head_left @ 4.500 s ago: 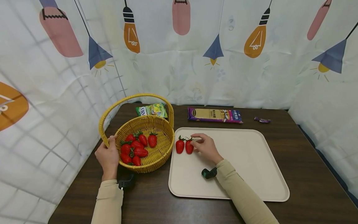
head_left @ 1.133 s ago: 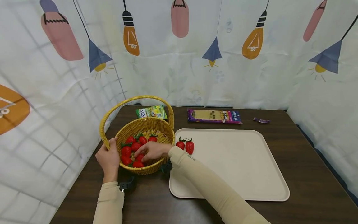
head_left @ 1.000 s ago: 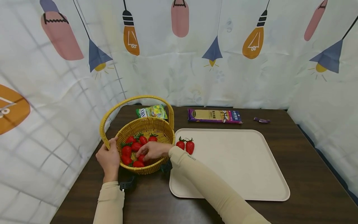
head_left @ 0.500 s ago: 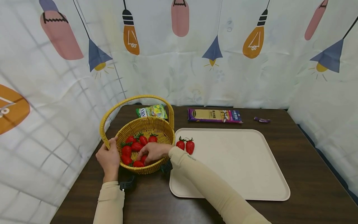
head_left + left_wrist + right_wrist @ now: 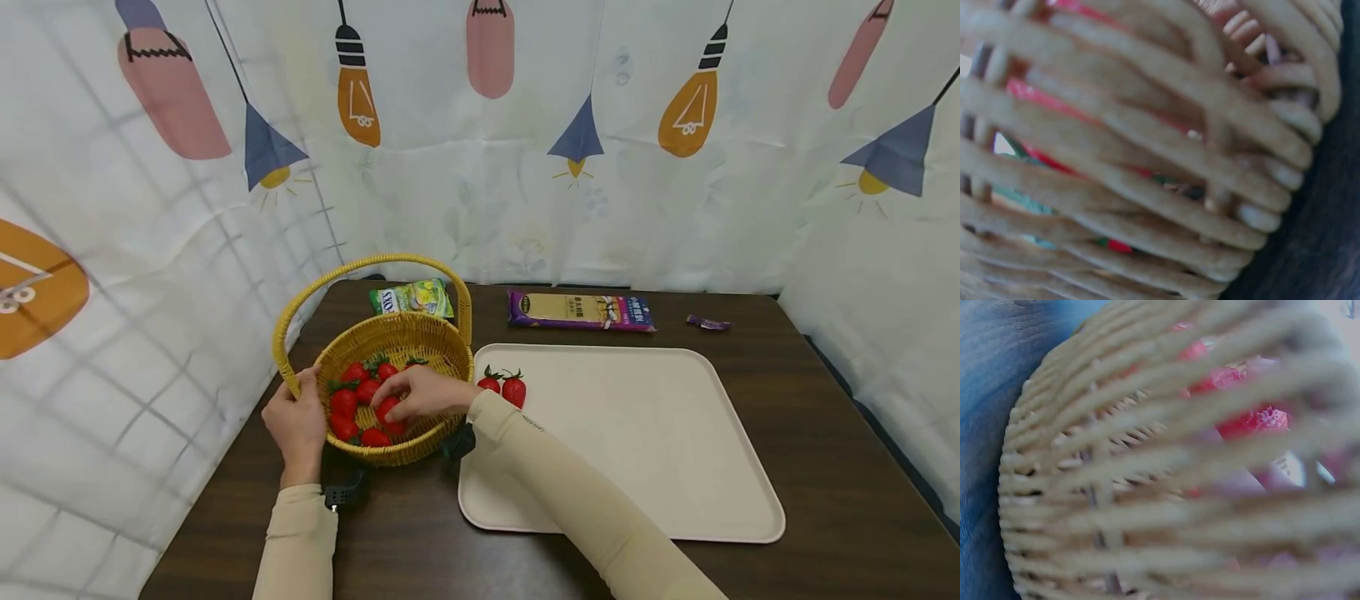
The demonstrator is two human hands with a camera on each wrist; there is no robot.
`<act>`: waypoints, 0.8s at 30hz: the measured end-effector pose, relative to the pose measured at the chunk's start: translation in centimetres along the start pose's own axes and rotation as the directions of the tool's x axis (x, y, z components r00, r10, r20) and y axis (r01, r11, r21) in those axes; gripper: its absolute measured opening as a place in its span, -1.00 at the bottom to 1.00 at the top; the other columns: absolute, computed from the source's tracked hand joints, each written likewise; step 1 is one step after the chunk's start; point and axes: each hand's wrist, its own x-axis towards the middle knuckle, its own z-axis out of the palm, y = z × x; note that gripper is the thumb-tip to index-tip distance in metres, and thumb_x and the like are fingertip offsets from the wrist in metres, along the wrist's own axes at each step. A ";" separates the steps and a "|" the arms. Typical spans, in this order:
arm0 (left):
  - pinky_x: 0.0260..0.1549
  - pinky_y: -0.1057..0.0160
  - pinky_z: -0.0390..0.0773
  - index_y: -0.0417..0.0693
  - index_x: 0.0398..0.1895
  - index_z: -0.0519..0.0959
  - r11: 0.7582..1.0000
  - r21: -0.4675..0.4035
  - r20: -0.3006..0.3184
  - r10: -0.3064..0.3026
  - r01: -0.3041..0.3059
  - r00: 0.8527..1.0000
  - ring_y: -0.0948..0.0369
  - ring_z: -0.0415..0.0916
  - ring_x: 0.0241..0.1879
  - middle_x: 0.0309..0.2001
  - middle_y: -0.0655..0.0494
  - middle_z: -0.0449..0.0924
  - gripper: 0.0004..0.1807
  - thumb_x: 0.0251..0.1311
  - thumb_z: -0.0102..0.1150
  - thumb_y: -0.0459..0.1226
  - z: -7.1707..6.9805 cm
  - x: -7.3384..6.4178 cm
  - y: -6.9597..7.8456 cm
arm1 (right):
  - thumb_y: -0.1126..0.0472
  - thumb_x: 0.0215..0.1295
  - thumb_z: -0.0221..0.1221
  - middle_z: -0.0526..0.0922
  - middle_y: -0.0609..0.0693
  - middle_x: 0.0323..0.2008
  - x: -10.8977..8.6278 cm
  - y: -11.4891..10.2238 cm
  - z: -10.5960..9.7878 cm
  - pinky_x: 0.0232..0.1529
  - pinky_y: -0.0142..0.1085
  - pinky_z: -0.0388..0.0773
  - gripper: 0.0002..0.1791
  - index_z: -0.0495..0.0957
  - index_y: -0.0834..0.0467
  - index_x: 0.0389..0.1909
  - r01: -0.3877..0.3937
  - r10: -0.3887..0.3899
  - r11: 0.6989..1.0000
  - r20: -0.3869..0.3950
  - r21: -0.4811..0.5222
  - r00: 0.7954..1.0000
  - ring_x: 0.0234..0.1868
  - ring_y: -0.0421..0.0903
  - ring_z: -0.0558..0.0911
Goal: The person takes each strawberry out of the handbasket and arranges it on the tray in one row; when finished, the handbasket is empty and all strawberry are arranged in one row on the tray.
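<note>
My left hand (image 5: 297, 427) grips the yellow wicker basket (image 5: 438, 337) at its left side, where the handle meets the rim. Inside lie several red strawberries (image 5: 344, 403) with green leaves. Reaching over the right rim, my right hand (image 5: 426, 392) pinches a strawberry (image 5: 387, 411) between thumb and fingers, above the basket floor. Two more strawberries (image 5: 513, 389) lie side by side on the left part of the cream tray (image 5: 622, 442), partly behind the right wrist. Both wrist views are filled by the basket weave (image 5: 1147, 144), with red fruit (image 5: 1229, 378) showing through gaps.
Behind the basket lies a green snack packet (image 5: 412, 298). A long purple-and-gold package (image 5: 581, 311) rests along the back of the dark table (image 5: 405, 533), with a small purple wrapped piece (image 5: 707, 323) to its right. Patterned curtains (image 5: 480, 192) enclose the back and sides.
My right hand has left the strawberries on the tray and gone left into the basket. Within the last half second it has risen slightly with a strawberry. The left hand keeps its grip.
</note>
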 end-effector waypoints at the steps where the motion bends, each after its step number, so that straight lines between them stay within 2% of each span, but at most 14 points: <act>1: -0.40 0.32 0.26 -0.06 -0.10 0.75 1.000 0.001 0.001 0.005 -0.005 1.000 0.28 0.28 -0.54 -0.22 -0.17 0.71 -0.55 0.41 -0.06 0.00 0.0 0.0 0.1 | 0.34 0.24 0.27 0.62 -0.10 -0.10 -0.2 0.0 -0.2 -0.23 -0.32 0.62 -0.69 0.64 0.18 0.02 0.001 -0.001 1.000 -0.002 0.028 1.000 -0.32 -0.19 0.63; 6: -0.39 0.32 0.25 -0.06 -0.12 0.76 1.000 -0.001 -0.009 0.024 -0.024 1.000 0.27 0.26 -0.56 -0.20 -0.15 0.72 -0.55 0.41 -0.05 0.00 0.2 0.2 0.1 | 0.36 0.25 0.25 0.58 -0.09 -0.05 -1.3 -0.4 -0.8 -0.20 -0.20 0.64 -0.65 0.60 0.19 0.08 0.024 -0.021 0.994 -0.030 0.110 0.999 -0.33 -0.10 0.71; 13: -0.50 0.28 0.18 -0.05 -0.13 0.76 0.999 0.013 -0.020 0.045 -0.045 0.999 0.20 0.10 -0.65 -0.38 -0.22 0.66 -0.56 0.40 -0.04 0.01 0.2 0.4 -0.1 | 0.36 0.27 0.22 0.58 -0.05 -0.03 -2.7 -1.1 -0.8 -0.18 -0.10 0.64 -0.64 0.58 0.21 0.10 0.095 -0.082 0.982 -0.087 0.165 0.993 -0.33 -0.02 0.73; 18: -0.36 0.36 0.27 -0.06 -0.13 0.76 1.000 0.007 -0.022 0.023 -0.023 0.999 0.31 0.34 -0.47 -0.23 -0.17 0.71 -0.55 0.40 -0.03 0.02 0.2 0.3 -0.2 | 0.34 0.26 0.24 0.58 -0.04 -0.02 -3.9 -0.8 -0.7 -0.19 -0.21 0.64 -0.65 0.60 0.19 0.08 0.153 -0.130 0.976 -0.148 0.152 0.980 -0.28 -0.09 0.71; 20: -0.30 0.39 0.28 -0.08 -0.12 0.75 1.000 0.002 -0.022 0.020 -0.020 1.000 0.35 0.39 -0.39 -0.16 -0.15 0.71 -0.55 0.40 -0.02 0.02 0.3 0.3 -0.2 | 0.32 0.26 0.25 0.59 -0.05 0.02 -4.5 -0.6 -0.8 -0.18 -0.24 0.63 -0.66 0.61 0.15 0.07 0.170 -0.143 0.975 -0.181 0.142 0.973 -0.24 -0.11 0.68; 24: -0.33 0.36 0.28 -0.08 -0.13 0.75 1.000 -0.006 -0.015 0.014 -0.014 1.000 0.32 0.37 -0.42 -0.20 -0.16 0.71 -0.55 0.40 -0.02 0.01 0.3 0.2 -0.2 | 0.26 0.27 0.25 0.59 -0.06 0.07 -6.0 -0.3 -1.1 -0.15 -0.23 0.62 -0.65 0.60 0.09 0.09 0.181 -0.152 0.977 -0.221 0.116 0.963 -0.17 -0.09 0.67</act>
